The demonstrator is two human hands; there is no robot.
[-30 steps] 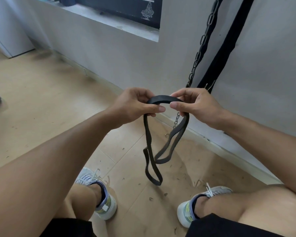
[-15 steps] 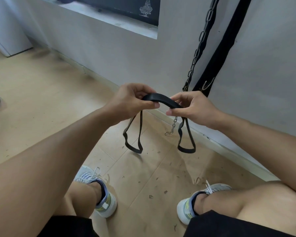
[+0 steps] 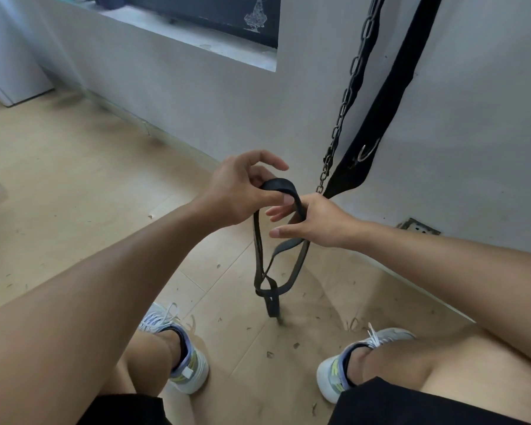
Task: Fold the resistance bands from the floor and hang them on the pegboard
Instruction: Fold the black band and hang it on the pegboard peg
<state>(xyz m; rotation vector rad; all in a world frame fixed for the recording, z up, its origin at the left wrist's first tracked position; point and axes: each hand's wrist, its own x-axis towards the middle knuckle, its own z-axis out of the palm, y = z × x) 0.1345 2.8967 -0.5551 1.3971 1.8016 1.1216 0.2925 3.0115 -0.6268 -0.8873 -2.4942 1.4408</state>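
Observation:
A black resistance band (image 3: 298, 262) hangs in doubled loops between my hands, above the floor and between my feet. My left hand (image 3: 242, 191) pinches the folded top of the band between thumb and fingers. My right hand (image 3: 313, 222) sits just to the right and slightly lower, with the band running across its palm and its fingers spread toward the left hand. The loops dangle to about ankle height, and the lowest loop is twisted. No pegboard is in view.
A metal chain (image 3: 347, 96) and a wide black strap (image 3: 380, 102) hang against the grey wall (image 3: 472, 133) straight ahead. A window ledge (image 3: 196, 41) runs at upper left. A floor drain (image 3: 417, 228) sits by the wall. My shoes (image 3: 181, 357) stand on the littered wooden floor.
The two separate hanging loops have been brought together into one longer bundle. My hands moved closer, the right one dropping lower and opening its fingers around the band.

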